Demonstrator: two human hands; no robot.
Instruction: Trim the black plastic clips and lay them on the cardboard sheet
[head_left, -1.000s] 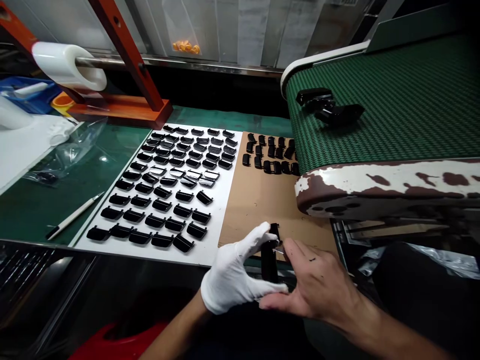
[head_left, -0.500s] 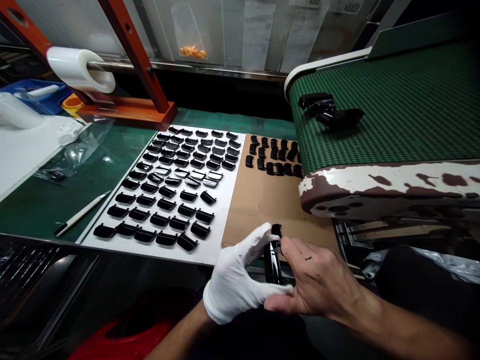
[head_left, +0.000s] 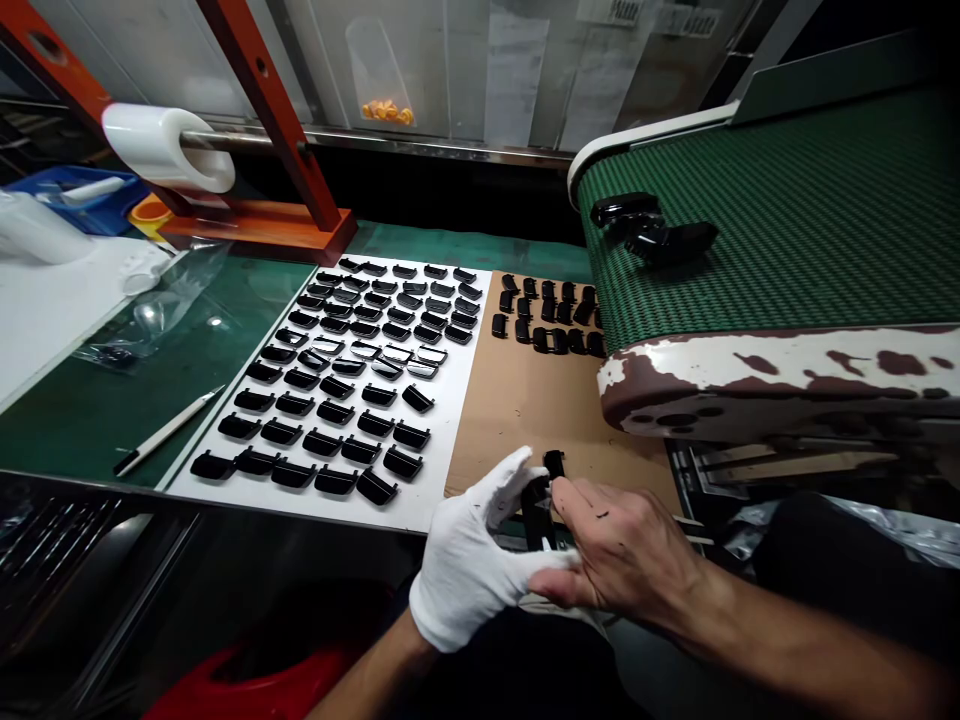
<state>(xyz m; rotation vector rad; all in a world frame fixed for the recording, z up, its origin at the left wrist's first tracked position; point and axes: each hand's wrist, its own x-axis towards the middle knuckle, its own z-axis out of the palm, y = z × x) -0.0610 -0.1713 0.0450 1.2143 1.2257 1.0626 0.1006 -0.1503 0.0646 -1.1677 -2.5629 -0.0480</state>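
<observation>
My left hand [head_left: 466, 565], in a white glove, grips a dark black plastic part [head_left: 535, 518] between thumb and fingers at the front edge of the bench. Bare, my right hand [head_left: 630, 545] closes on the same part from the right, its fingertips partly hidden. A small black piece [head_left: 553, 463] shows just beyond the fingers; whether it joins the held part I cannot tell. Rows of glossy black plastic pieces [head_left: 335, 411] lie on a white sheet [head_left: 420, 505] to the left. Smaller black pieces [head_left: 550, 340] sit on brown cardboard [head_left: 517, 400] ahead of my hands.
At the right, a green conveyor belt [head_left: 810, 220] carries glossy black parts [head_left: 671, 243]; its worn white-and-brown end [head_left: 750, 365] overhangs the cardboard. A slim white cutter-like tool [head_left: 169, 430] lies at left. Behind it stands an orange frame [head_left: 262, 235] with a clear film roll [head_left: 142, 145].
The held part has turned, so its bright reflection is mostly gone and a darker face shows. Both hands stay closed on it with little movement. The view has shifted slightly.
</observation>
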